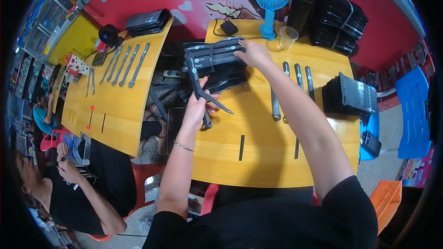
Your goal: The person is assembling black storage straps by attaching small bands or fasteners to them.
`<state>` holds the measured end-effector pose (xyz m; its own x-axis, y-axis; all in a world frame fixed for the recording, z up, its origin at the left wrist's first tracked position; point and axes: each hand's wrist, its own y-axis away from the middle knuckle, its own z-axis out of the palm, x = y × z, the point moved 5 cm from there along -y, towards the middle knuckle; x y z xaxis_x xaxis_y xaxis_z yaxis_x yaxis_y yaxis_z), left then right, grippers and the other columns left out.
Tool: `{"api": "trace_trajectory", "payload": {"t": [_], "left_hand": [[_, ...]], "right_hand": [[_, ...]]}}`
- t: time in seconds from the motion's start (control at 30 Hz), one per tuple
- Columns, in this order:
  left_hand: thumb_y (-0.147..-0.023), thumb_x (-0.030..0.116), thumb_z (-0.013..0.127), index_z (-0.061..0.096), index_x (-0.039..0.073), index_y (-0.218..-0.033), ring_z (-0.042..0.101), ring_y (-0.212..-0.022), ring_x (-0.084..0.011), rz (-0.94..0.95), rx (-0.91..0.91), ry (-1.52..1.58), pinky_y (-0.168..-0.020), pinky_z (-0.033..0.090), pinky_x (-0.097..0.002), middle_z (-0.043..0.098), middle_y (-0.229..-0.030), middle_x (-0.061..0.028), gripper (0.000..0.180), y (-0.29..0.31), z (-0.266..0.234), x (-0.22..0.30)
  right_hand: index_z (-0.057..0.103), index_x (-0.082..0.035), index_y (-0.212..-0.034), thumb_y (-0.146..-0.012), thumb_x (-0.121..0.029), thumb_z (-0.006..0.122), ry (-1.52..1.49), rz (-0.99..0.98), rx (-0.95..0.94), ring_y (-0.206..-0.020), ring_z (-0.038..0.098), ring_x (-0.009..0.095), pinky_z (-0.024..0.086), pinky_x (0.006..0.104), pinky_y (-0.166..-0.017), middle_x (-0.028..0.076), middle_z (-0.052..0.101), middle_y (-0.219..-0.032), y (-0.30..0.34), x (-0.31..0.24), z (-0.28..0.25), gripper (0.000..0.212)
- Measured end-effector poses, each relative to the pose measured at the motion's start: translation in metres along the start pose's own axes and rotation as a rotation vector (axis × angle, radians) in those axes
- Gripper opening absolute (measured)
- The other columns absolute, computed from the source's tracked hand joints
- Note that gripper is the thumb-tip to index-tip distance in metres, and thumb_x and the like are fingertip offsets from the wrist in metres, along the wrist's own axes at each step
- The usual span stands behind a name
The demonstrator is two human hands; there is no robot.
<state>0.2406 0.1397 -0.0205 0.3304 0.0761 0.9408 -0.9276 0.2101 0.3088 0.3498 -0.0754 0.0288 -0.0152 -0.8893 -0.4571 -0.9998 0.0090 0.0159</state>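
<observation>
A bundle of flat black strips [203, 60] with small white prints lies at the far left of my yellow table [267, 166], bound by a dark band. My left hand [197, 108], just in front of the bundle, is closed round long black strips [195, 79]; one stands nearly upright against the bundle, another slants to the right. My right hand [254, 54] reaches to the bundle's right end, with thumb and fingers gripping its edge. Right of the bundle, three separate strips [299, 77] lie side by side, partly behind my right forearm.
A blue fan [269, 11], a clear cup [288, 38], a black flask [302, 8] and a tied black stack [339, 23] line the back. Another stack [350, 94] sits at the right edge. A seated person [74, 189] works at the left, beside a second table [122, 120] with several strips.
</observation>
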Motion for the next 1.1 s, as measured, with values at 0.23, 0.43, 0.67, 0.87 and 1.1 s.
{"api": "trace_trajectory", "payload": {"t": [0.23,0.43,0.67,0.87,1.1], "left_hand": [[-0.099,0.022,0.04,0.031,0.019,-0.142,0.064,-0.066,-0.0152,-0.031,0.031,-0.041,-0.051,0.043,-0.019,0.064,-0.102,-0.0176,0.044,0.005,-0.009,0.011],[-0.098,0.017,0.039,0.038,0.014,-0.138,0.058,-0.059,-0.0088,-0.006,0.036,-0.048,-0.051,0.043,-0.0192,0.063,-0.102,-0.0167,0.041,0.02,-0.004,0.017],[-0.096,0.015,0.044,0.05,0.007,-0.12,0.05,-0.052,-0.0062,0.081,0.043,0.064,-0.042,0.035,-0.0164,0.061,-0.087,-0.0083,0.026,0.057,0.018,0.037],[-0.096,0.014,0.044,0.048,0.007,-0.12,0.047,-0.052,-0.0043,0.086,0.038,0.242,-0.041,0.031,-0.0152,0.059,-0.083,-0.0054,0.026,0.078,0.045,0.034],[-0.098,0.02,0.041,0.047,0.008,-0.119,0.047,-0.053,-0.0038,0.005,-0.041,0.446,-0.042,0.03,-0.0154,0.053,-0.077,0.0003,0.026,0.103,0.078,0.024]], "right_hand": [[0.063,-0.013,-0.111,-0.078,-0.034,0.066,-0.078,0.046,0.143,-0.099,0.061,0.03,0.049,0.0407,-0.084,0.013,0.065,-0.105,0.005,0.031,-0.017,0.039],[0.07,-0.018,-0.093,-0.068,-0.021,0.068,0.258,0.109,0.064,-0.092,0.063,0.028,0.051,0.0386,-0.078,0.01,0.066,-0.097,0.014,0.049,-0.012,0.025],[0.07,-0.017,-0.092,-0.072,-0.027,0.067,0.233,0.031,0.16,-0.09,0.063,0.028,0.051,0.0391,-0.08,0.01,0.065,-0.098,-0.007,0.045,0.0,0.022],[0.068,-0.006,-0.1,-0.077,-0.032,0.066,-0.214,-0.154,0.2,-0.089,0.064,0.029,0.05,0.0383,-0.075,0.012,0.065,-0.1,0.056,0.01,-0.049,0.034],[0.064,-0.014,-0.113,-0.066,-0.028,0.08,-0.579,-0.7,0.085,-0.075,0.056,0.013,0.041,0.0236,-0.055,0.005,0.06,-0.103,0.239,-0.054,-0.082,0.052]]}}
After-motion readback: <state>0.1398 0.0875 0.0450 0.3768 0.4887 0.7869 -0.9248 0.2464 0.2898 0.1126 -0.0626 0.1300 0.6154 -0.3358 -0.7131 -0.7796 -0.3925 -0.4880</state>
